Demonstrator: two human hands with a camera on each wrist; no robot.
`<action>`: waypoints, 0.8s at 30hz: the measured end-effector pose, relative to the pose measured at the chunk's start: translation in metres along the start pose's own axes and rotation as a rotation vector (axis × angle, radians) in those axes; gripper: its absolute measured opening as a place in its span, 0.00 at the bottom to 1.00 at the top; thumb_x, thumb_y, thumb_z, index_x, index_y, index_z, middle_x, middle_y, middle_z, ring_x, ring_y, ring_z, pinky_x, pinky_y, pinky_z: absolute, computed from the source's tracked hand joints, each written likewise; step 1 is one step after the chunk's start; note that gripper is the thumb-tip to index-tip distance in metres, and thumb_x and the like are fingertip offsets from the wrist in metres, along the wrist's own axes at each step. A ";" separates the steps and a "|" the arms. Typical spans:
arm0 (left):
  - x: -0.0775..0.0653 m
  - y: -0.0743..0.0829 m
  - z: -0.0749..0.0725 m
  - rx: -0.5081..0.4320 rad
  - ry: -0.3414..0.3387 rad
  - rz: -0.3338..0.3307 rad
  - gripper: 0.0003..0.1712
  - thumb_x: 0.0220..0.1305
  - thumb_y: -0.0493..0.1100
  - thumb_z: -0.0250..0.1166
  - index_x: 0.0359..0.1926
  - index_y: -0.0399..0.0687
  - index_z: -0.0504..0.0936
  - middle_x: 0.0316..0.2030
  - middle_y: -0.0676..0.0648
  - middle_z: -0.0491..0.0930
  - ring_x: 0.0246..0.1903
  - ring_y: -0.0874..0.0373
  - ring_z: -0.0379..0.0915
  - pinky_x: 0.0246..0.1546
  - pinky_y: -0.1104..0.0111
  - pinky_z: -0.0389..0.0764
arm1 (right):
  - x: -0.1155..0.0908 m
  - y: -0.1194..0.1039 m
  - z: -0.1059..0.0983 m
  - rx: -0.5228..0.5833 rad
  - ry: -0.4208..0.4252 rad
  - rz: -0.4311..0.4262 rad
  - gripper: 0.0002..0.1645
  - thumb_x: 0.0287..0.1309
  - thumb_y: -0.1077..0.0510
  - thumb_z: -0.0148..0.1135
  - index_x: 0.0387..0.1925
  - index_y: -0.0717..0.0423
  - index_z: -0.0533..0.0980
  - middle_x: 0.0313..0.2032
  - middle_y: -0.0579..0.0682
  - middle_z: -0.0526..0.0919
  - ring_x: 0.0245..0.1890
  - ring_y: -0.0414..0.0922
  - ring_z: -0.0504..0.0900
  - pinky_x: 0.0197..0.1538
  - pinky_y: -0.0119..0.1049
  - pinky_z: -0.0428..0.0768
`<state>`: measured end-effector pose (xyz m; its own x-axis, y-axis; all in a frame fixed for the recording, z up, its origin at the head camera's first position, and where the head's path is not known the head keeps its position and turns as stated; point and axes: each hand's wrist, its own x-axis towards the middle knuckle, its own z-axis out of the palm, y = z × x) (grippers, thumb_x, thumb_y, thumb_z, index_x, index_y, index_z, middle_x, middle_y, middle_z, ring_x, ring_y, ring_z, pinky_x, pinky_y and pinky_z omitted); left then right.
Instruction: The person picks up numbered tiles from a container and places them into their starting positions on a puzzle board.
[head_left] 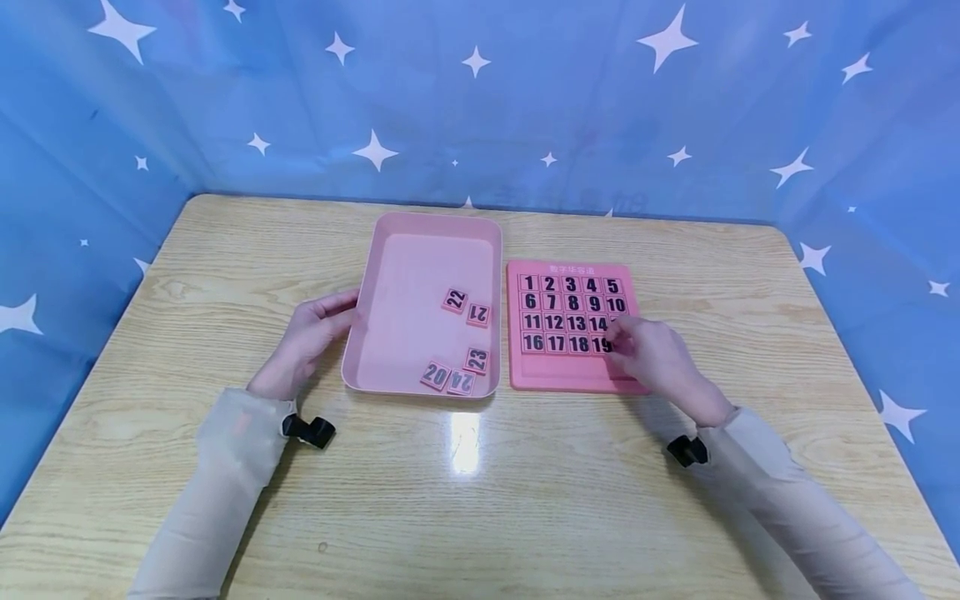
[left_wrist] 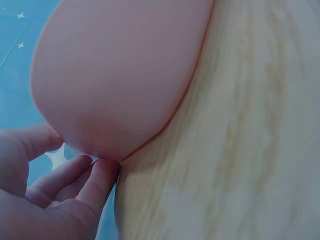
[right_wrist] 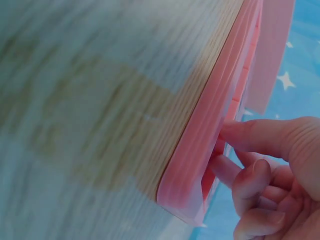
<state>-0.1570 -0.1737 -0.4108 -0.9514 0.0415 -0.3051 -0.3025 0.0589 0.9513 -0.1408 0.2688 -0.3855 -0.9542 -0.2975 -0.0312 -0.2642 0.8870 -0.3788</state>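
Note:
A pink tray (head_left: 420, 312) holds several loose number tiles, including the 22 tile (head_left: 454, 300) and the 20 tile (head_left: 436, 375). My left hand (head_left: 311, 337) touches the tray's left side; in the left wrist view its thumb and fingertips meet the tray's outer wall (left_wrist: 120, 75). To the right of the tray lies a pink number board (head_left: 562, 372) with tiles in rows. Over its lower right part, my right hand (head_left: 660, 358) pinches the 19 tile (head_left: 602, 344) between thumb and finger. The right fingers partly cover the tile to the right of 14.
Both the tray and the board lie on a wood-grain table (head_left: 375, 508), with a narrow gap between them. A blue curtain (head_left: 480, 108) with white stars hangs behind and beside the table. Black wrist cameras sit on both sleeves.

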 end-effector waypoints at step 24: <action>0.003 -0.002 0.001 -0.046 0.003 0.040 0.28 0.61 0.32 0.60 0.61 0.28 0.66 0.39 0.62 0.80 0.42 0.69 0.72 0.42 0.80 0.74 | 0.040 -0.083 0.006 0.267 0.112 -0.366 0.14 0.46 0.61 0.71 0.36 0.61 0.79 0.34 0.53 0.84 0.15 0.37 0.68 0.20 0.30 0.71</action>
<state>-0.1591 -0.1724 -0.4134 -0.9629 0.0397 -0.2670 -0.2668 0.0109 0.9637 -0.1565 0.1808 -0.3608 -0.8184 -0.5206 0.2433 -0.5546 0.6046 -0.5718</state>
